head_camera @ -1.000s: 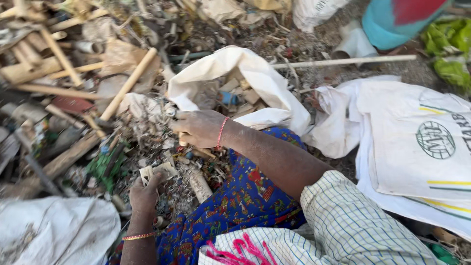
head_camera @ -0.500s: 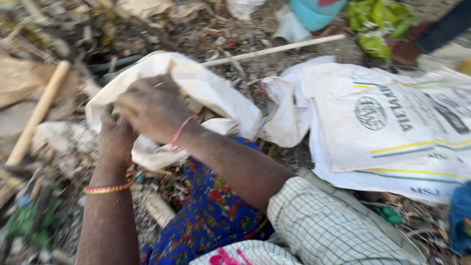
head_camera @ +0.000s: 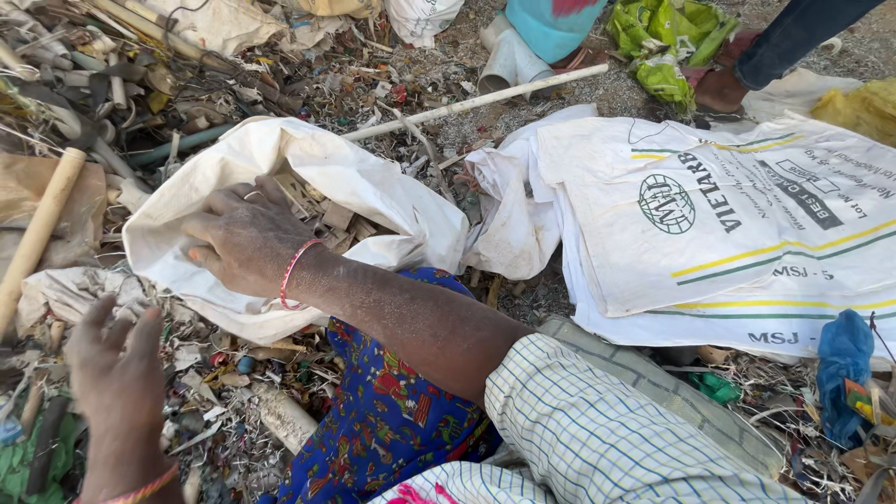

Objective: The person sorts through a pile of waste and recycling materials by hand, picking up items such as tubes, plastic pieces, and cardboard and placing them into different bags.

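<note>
My right hand [head_camera: 245, 238] lies palm down on the near rim of an open white woven sack [head_camera: 373, 191], fingers spread, a red bangle at the wrist. Inside the sack's mouth show bits of cardboard and scrap [head_camera: 329, 217]. My left hand [head_camera: 117, 373] hovers at the lower left over littered ground, fingers apart and holding nothing, an orange bangle at its wrist. A blue patterned cloth [head_camera: 387, 411] covers my lap under the right forearm.
A printed white sack [head_camera: 747, 224] lies flat on the right. A wooden stick [head_camera: 37, 233] and a thin pale pole [head_camera: 476, 101] lie in the rubbish. Another person's leg and shoe [head_camera: 747, 65] stand at the top right, near green plastic [head_camera: 667, 47].
My left hand has drawn back from the sack's mouth to the lower left and opened. My right hand stays on the sack's rim. The view has shifted a little.
</note>
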